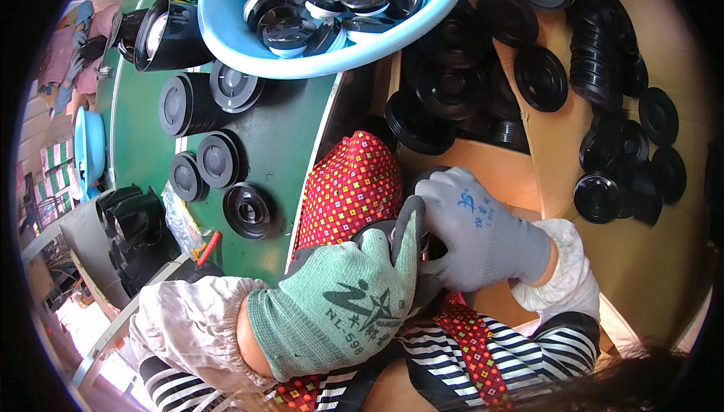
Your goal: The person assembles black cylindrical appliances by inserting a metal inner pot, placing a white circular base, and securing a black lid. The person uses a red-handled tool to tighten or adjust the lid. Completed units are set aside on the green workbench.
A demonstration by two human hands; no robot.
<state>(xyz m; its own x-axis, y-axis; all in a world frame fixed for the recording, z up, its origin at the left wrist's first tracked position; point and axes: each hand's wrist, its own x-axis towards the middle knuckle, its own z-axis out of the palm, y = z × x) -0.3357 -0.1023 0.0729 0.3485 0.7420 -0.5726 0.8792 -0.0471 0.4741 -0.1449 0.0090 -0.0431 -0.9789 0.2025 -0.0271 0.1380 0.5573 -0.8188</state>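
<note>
My left hand [356, 293], in a green knit work glove with dark-coated fingertips, meets my right hand [475, 231], in a grey glove, just above my lap. Between them is a black plastic part [376, 228], mostly hidden by the gloves. The fingers of both hands are curled around it. Part of its rounded dark edge shows above the left knuckles. A red patterned apron [350, 191] covers my lap right behind the hands.
On the green work table [294, 146] at left stand black ringed discs [220, 157] and glossy black housings [169, 35]. A light-blue basin [317, 67] holds several black caps with white bases. Cardboard [633, 276] at right bears stacked black lids [597, 61]. Another person's gloved hands [76, 64] are far left.
</note>
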